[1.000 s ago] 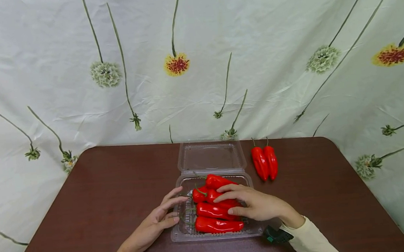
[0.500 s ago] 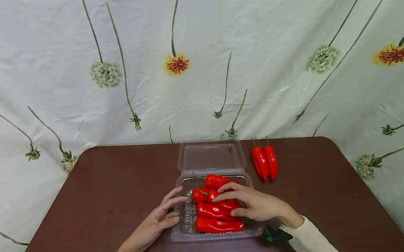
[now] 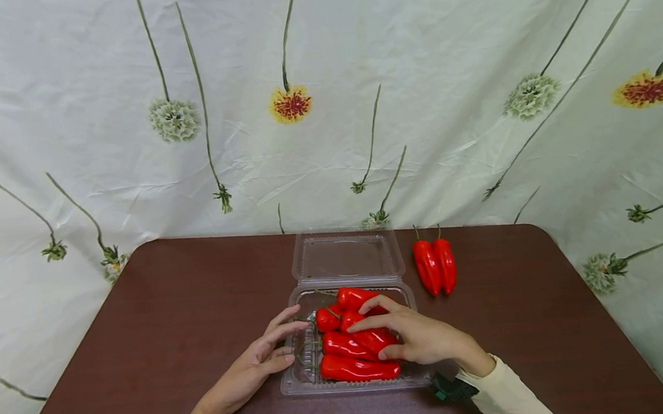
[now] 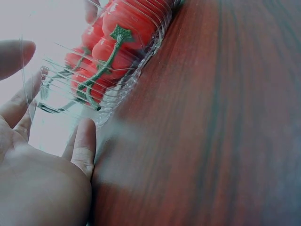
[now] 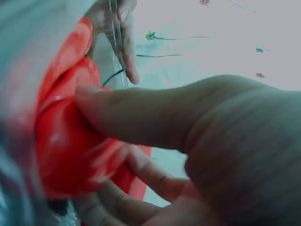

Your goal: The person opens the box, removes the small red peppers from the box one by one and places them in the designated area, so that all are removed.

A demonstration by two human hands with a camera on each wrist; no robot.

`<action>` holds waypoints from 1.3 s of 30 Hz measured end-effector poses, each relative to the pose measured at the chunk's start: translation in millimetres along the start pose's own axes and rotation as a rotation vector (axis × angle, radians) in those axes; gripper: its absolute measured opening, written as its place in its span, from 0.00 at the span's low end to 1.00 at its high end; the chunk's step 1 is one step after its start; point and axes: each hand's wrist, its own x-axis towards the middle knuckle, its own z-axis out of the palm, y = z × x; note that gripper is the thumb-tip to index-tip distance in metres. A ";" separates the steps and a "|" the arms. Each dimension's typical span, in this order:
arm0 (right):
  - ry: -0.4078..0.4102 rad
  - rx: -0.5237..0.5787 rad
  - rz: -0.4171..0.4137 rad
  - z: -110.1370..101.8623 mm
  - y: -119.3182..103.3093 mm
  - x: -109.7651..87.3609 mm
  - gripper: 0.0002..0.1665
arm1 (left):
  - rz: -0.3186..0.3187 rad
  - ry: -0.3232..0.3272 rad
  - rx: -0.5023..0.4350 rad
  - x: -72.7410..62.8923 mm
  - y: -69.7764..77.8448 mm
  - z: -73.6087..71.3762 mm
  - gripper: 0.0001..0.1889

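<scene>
A clear plastic clamshell box [image 3: 358, 388] stands with its lid laid back, holding several long red peppers with green stems. My right hand [image 3: 423, 332] reaches over the box from the right and grips a red pepper [image 3: 369, 336] on top of the pile, thumb on the near side and fingers on the far side. In the right wrist view, the thumb [image 5: 136, 113] presses against the pepper's red body [image 5: 70, 146]. My left hand [image 3: 252, 363] is at the box's left side, fingers extended along its wall; the left wrist view shows pepper stems [image 4: 101, 70] through the plastic.
Two more red peppers [image 3: 435, 267] lie side by side on the brown table [image 3: 210, 292], right of the clear lid [image 3: 346, 254]. A white flower-printed cloth [image 3: 235, 143] hangs behind the table.
The right thumb has slid slightly right and its fingers bend more around the top pepper, whose right end has swung a little toward the near side. The left hand stays in place.
</scene>
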 end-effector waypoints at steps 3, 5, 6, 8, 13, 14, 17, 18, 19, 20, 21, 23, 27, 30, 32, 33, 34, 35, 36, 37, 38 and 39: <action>-0.020 0.023 0.019 -1.0 -0.7 0.6 0.36 | -0.009 0.005 0.000 0.1 0.1 0.0 0.26; -0.043 0.039 0.020 -2.3 -0.6 0.4 0.36 | -0.012 0.005 0.000 0.2 0.2 0.2 0.26; -0.052 0.040 0.019 -3.0 -0.3 0.1 0.36 | -0.014 0.006 0.001 0.2 0.2 0.3 0.26; -0.066 0.043 0.005 -4.1 0.5 -0.4 0.35 | -0.017 0.006 0.004 0.1 0.2 0.6 0.26; -0.056 0.050 -0.032 -6.1 2.0 -1.5 0.34 | -0.035 0.017 0.009 0.6 0.2 0.6 0.26; -0.052 0.053 -0.029 -6.5 2.0 -1.8 0.34 | -0.039 0.018 0.008 0.8 0.2 0.6 0.26; -0.035 0.056 -0.011 -7.9 1.5 -3.5 0.35 | -0.048 0.021 0.007 1.1 0.0 0.5 0.26; -0.027 0.059 -0.005 -8.5 1.1 -4.1 0.36 | -0.050 0.021 0.007 1.2 -0.1 0.5 0.26; -0.019 0.062 -0.001 -9.1 1.0 -4.7 0.36 | -0.049 0.020 0.006 1.2 -0.2 0.5 0.26; -0.011 0.065 -0.001 -9.6 1.1 -5.4 0.37 | -0.046 0.019 0.006 1.2 -0.4 0.5 0.26; -0.002 0.069 -0.008 -10.3 1.1 -6.0 0.37 | -0.045 0.018 0.006 1.2 -0.5 0.4 0.26; 0.020 0.077 -0.036 -11.9 1.6 -7.0 0.38 | -0.040 0.014 0.004 1.1 -0.8 0.3 0.26; 0.054 0.088 -0.088 -15.9 3.7 -8.8 0.39 | -0.027 0.005 -0.004 0.8 -1.1 0.2 0.26; 0.060 0.124 -0.076 -19.4 4.3 -10.6 0.39 | -0.017 0.000 -0.010 0.6 -1.1 0.3 0.26; 0.054 0.164 -0.056 -21.8 4.1 -11.9 0.39 | -0.015 -0.001 -0.010 0.6 -0.9 0.2 0.26; 0.050 0.183 -0.040 -22.8 4.2 -12.5 0.38 | -0.015 -0.001 -0.010 0.6 -0.7 0.2 0.26; 0.047 0.203 -0.028 -23.7 4.3 -13.2 0.38 | -0.015 -0.001 -0.010 0.6 -0.7 0.2 0.26; 0.048 0.216 -0.024 -24.4 4.6 -13.5 0.37 | -0.014 -0.001 -0.009 0.6 -0.7 0.1 0.26; 0.053 0.234 -0.019 -24.8 5.1 -13.7 0.37 | -0.013 -0.001 -0.007 0.7 -0.7 0.0 0.26; 0.061 0.252 -0.016 -25.1 5.7 -13.9 0.37 | -0.011 0.000 -0.006 0.6 -0.7 0.0 0.26; 0.071 0.269 -0.011 -25.3 6.6 -13.9 0.37 | -0.010 0.000 -0.005 0.7 -0.7 0.0 0.26; 0.085 0.276 -0.005 -25.4 7.5 -13.7 0.36 | -0.008 0.000 -0.004 0.8 -0.7 0.0 0.26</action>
